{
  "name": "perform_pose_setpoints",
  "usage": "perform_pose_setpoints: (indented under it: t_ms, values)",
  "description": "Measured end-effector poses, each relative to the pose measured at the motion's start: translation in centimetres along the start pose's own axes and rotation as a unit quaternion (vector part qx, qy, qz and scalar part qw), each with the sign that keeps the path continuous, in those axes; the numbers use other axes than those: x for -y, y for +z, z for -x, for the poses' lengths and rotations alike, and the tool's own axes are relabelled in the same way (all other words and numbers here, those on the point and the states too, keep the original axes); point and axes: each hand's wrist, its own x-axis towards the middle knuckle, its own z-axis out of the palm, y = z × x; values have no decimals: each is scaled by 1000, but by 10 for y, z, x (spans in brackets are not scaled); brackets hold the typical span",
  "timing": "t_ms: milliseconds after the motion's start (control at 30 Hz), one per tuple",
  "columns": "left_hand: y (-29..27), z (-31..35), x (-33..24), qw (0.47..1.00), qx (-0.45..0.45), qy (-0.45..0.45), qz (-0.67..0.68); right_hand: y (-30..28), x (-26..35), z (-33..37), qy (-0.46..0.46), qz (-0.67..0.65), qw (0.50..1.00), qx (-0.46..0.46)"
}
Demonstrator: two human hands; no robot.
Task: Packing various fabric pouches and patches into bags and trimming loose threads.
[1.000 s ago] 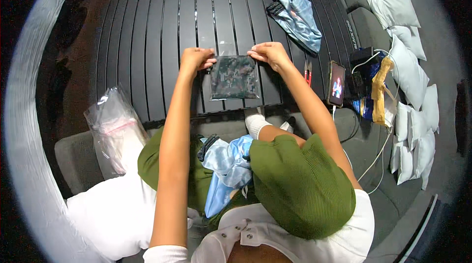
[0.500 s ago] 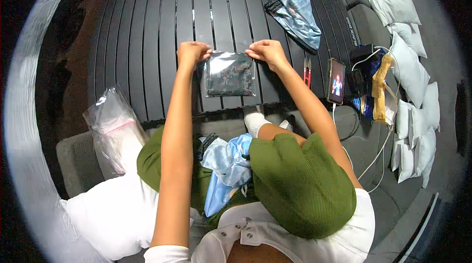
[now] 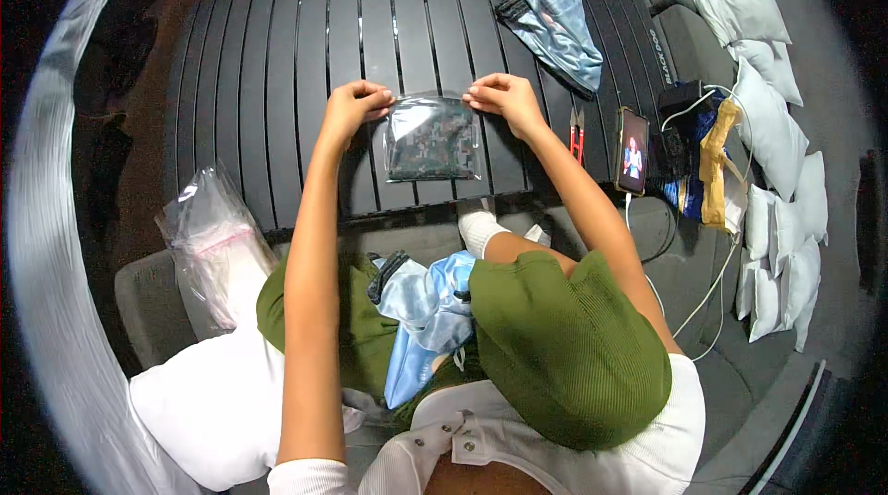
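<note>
A clear plastic bag (image 3: pixel 433 139) lies on the black slatted table near its front edge. Inside it is a folded cloth in a dark camouflage pattern; glare hides part of it. My left hand (image 3: pixel 356 108) is closed in a pinch at the upper left corner of the bag. At the upper right corner, the fingers of my right hand (image 3: pixel 507 102) pinch the plastic edge between thumb and fingertips. Across my lap rests a crumpled light blue satiny cloth (image 3: pixel 430 301) with black gathered trim.
Red-handled snips (image 3: pixel 577 136) and a lit phone (image 3: pixel 633 153) on a cable lie right of my right forearm. Another light blue cloth (image 3: pixel 555 28) sits at the far right. Clear plastic bags (image 3: pixel 217 241) are at my left. Several white pillow-like packs (image 3: pixel 763 106) line the right side.
My left forearm and wrist have shifted slightly left, with the fingertips still at the bag's corner. The right hand and the bag look nearly unchanged.
</note>
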Motion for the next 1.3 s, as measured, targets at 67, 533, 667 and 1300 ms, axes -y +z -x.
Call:
perform_pose_setpoints:
  t_ms: [67, 533, 667, 1300]
  values:
    - [-2, -1, 4, 1000, 6, 18, -8, -1, -2, 0, -18, 3, 1000, 15]
    - [-8, 11, 13, 914, 19, 301, -271, -22, -7, 9, -156, 149, 971, 99]
    - [-14, 17, 14, 859, 37, 397, -321, -20, -7, 12, -181, 176, 960, 123]
    - [-29, 20, 29, 692, 60, 473, -542, -17, -2, 27, -389, 472, 775, 159]
